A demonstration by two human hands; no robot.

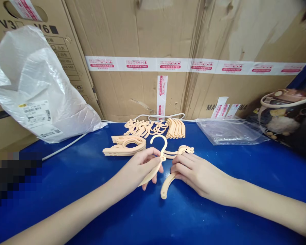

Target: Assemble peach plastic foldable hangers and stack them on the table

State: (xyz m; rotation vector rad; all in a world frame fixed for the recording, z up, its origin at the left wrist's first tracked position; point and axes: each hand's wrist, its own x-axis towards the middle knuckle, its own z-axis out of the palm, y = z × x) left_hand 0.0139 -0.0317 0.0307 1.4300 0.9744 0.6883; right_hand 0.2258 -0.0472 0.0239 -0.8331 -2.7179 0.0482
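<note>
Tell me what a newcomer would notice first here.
Probably the vivid blue table. Near the picture's middle, the left hand holds a cream hooked piece, the right hand a curved piece. A bulky white plastic bag stands out at the picture's left.

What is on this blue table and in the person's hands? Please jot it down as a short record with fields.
Surface: glossy blue tabletop
Left hand: holds a beige, plastic-looking hook piece, hook upward
Right hand: holds a beige, plastic-looking curved strip
Just beyond right hand: beige, plastic-looking piece with an animal-head-shaped end
Behind left hand: stack of beige, plastic-looking looped pieces
Far edge, middle: pile of loose beige hooks beside a row of curved beige pieces
Far edge, right: clear plastic bag
</note>
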